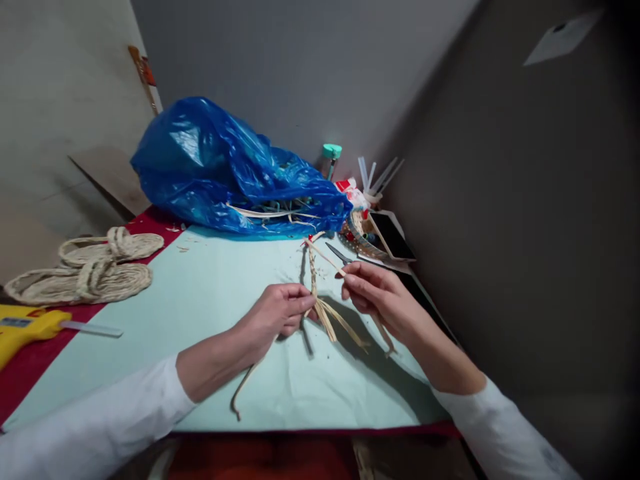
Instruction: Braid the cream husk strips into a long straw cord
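Over the middle of the table, my left hand [283, 310] pinches a bundle of dried straw strands [327, 319] between thumb and fingers. The bundle's upper part looks twisted or braided and runs up to a small red spot at its top, whose kind I cannot make out. From that top a single straw strand [327, 259] slants down to my right hand [376, 293], closed on it with thumb and fingers. Loose strand ends fan out below my left hand, and one hangs below my right. A thin dark rod-like shape [306, 339] lies behind the bundle.
A blue plastic bag [200, 167] with straw inside fills the back. Woven straw slippers [95, 273] and a yellow glue gun [30, 327] lie at left. Scissors [339, 253], a basket [367, 243], a dark-screened device [393, 235] and a green-lidded jar [332, 155] sit toward the back right, near the wall.
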`<state>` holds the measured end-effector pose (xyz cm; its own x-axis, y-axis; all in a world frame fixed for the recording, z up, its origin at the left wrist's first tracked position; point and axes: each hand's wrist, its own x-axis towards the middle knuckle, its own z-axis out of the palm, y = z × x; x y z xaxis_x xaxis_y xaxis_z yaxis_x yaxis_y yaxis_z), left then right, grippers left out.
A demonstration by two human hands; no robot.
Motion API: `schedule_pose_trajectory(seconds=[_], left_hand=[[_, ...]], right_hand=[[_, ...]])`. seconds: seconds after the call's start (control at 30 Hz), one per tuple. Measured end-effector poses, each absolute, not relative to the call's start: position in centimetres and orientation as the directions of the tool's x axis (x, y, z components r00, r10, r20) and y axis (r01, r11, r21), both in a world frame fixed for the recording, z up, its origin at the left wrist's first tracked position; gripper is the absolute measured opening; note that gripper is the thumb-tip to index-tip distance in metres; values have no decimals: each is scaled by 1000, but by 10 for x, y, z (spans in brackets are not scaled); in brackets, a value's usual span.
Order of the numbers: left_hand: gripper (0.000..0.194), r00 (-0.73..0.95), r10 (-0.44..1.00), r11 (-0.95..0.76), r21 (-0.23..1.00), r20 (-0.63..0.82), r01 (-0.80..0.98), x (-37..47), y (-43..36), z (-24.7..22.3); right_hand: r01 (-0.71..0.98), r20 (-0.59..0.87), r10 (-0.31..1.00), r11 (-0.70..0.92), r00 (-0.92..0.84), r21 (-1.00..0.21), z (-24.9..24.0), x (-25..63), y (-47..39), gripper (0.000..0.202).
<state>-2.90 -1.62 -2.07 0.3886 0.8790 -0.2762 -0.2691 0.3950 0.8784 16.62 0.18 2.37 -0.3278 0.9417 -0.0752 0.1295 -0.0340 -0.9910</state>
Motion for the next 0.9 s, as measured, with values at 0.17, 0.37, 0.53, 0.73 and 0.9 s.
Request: schedule_pose_trajectory(seconds=[0.17,0.37,0.53,0.73,0.9], left_hand=[[21,372,880,401,880,-294,-255,-28,-18,-18],[22,393,873,393,894,-289,-215,-28,-19,-12],[21,383,876,391,896,-292,-210,-28,-21,-12],[22,387,872,393,900,-300,-189,-28,-21,-12],[21,364,874,408,893,-322,-190,-27,-21,-11]], right_hand=[[333,-50,958,50,-284,-941,11,169,-42,28],[665,-1,952,213,-306,-716,13,163,-62,25],[808,35,959,257,-282,-530,10,156,-68,27],[810,29,924,348,-381,-472,12,152,-75,37],[804,-12,902,379,-432,-458,11,149,-77,32]])
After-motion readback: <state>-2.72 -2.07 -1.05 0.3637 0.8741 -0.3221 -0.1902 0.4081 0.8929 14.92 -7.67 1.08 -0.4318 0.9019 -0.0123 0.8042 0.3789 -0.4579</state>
